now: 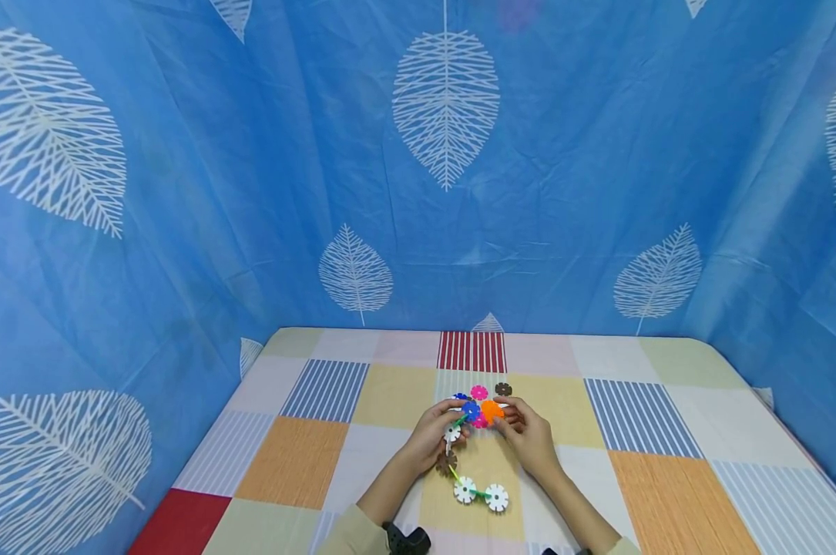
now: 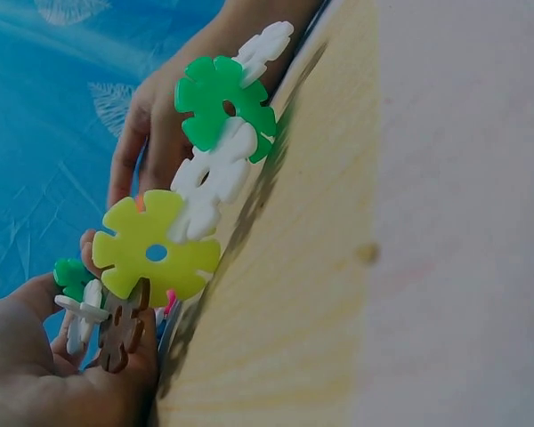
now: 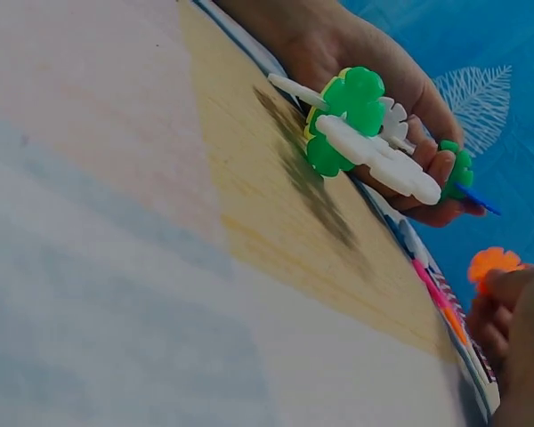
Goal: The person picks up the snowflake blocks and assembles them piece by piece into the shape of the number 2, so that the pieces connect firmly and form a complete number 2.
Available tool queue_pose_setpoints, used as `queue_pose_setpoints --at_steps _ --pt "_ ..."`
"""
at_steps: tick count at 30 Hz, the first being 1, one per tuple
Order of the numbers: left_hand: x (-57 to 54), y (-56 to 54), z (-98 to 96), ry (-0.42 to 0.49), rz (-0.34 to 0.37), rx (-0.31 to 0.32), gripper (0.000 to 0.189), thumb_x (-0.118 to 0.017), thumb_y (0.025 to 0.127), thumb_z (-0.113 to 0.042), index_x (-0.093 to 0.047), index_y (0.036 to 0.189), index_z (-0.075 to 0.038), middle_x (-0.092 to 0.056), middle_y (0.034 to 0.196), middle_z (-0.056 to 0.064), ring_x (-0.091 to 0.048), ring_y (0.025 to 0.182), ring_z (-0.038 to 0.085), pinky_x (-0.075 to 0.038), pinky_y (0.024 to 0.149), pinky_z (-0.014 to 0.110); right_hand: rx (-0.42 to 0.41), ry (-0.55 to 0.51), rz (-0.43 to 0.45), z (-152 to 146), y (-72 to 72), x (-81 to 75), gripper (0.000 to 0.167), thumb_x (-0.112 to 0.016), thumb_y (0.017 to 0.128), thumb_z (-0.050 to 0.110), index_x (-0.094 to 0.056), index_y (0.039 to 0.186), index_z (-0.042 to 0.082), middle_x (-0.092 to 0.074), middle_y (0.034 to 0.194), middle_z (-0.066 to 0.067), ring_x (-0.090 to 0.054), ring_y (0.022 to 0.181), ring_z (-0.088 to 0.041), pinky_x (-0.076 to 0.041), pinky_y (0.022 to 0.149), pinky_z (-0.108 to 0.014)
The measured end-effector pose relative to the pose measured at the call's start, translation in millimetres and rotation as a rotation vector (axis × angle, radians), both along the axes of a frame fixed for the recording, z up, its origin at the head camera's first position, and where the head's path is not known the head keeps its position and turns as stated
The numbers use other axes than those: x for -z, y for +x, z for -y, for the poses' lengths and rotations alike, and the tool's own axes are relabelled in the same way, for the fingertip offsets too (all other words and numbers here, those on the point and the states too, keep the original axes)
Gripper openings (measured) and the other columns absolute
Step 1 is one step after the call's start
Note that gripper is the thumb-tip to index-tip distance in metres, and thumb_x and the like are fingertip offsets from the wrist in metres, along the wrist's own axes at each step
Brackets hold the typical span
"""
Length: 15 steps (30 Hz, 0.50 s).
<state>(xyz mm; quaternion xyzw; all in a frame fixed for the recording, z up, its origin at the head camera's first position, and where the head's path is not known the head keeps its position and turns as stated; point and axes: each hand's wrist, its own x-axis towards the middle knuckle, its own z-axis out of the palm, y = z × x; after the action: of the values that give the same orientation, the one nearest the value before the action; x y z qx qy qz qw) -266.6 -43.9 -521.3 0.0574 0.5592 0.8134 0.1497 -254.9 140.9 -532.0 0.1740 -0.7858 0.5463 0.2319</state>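
Note:
My left hand grips a chain of interlocking flower-shaped plastic discs. A blue disc is at its upper end, by the fingertips, joined to a green disc. Below the hand hang a brown disc, a yellow disc, white discs and a green disc set crosswise between the white ones. The right hand pinches an orange disc between thumb and fingers. In the head view the orange disc is right beside the blue one; the right wrist view shows a gap between them.
Beyond the hands, a pink disc, a brown disc and a blue disc lie loose on the patchwork-covered table. Another pink disc shows between the hands. A blue leaf-print curtain surrounds the table's back and sides.

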Motion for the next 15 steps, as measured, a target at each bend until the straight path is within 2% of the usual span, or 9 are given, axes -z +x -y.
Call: queue_pose_setpoints --at_steps 4,6,11,15 --pt "-1.1 0.7 0.3 -0.012 -0.019 0.02 0.028 -0.051 0.092 -0.005 -0.053 0.117 0.007 -0.06 0.087 0.008 -0.059 0.056 0.008 -0.052 0.053 0.017 -0.116 -0.244 0.072 -0.3 0.2 -2.5 0.024 -0.066 0.081 -0.005 -0.061 0.104 -0.008 -0.064 0.086 -0.02 -0.064 0.071 -0.013 -0.055 0.063 -0.024" --pt "-1.5 1.2 0.4 -0.018 -0.035 0.031 0.029 -0.051 0.092 -0.004 -0.053 0.119 0.007 -0.06 0.088 0.009 -0.059 0.055 0.008 -0.052 0.052 0.018 -0.18 -0.313 0.08 -0.5 1.1 -3.2 0.021 -0.064 0.082 -0.006 -0.059 0.102 -0.012 -0.062 0.086 -0.026 -0.065 0.071 -0.016 -0.055 0.064 -0.028" --pt "-2.4 1.9 1.1 -0.014 -0.068 0.048 0.033 -0.05 0.093 -0.005 -0.051 0.124 0.005 -0.059 0.09 0.009 -0.059 0.055 0.007 -0.052 0.053 0.018 -0.27 -0.305 0.05 -0.3 2.9 -3.4 0.017 -0.061 0.082 -0.011 -0.056 0.097 -0.016 -0.06 0.085 -0.03 -0.066 0.074 -0.018 -0.055 0.066 -0.028" --pt "-2.5 1.8 1.8 -0.005 -0.079 0.062 0.033 -0.049 0.094 -0.006 -0.051 0.125 0.004 -0.058 0.093 0.009 -0.058 0.055 0.006 -0.052 0.054 0.018 -0.266 -0.302 0.044 2.2 6.8 -9.9 0.015 -0.06 0.079 -0.016 -0.056 0.094 -0.017 -0.059 0.083 -0.032 -0.066 0.073 -0.021 -0.055 0.066 -0.027"
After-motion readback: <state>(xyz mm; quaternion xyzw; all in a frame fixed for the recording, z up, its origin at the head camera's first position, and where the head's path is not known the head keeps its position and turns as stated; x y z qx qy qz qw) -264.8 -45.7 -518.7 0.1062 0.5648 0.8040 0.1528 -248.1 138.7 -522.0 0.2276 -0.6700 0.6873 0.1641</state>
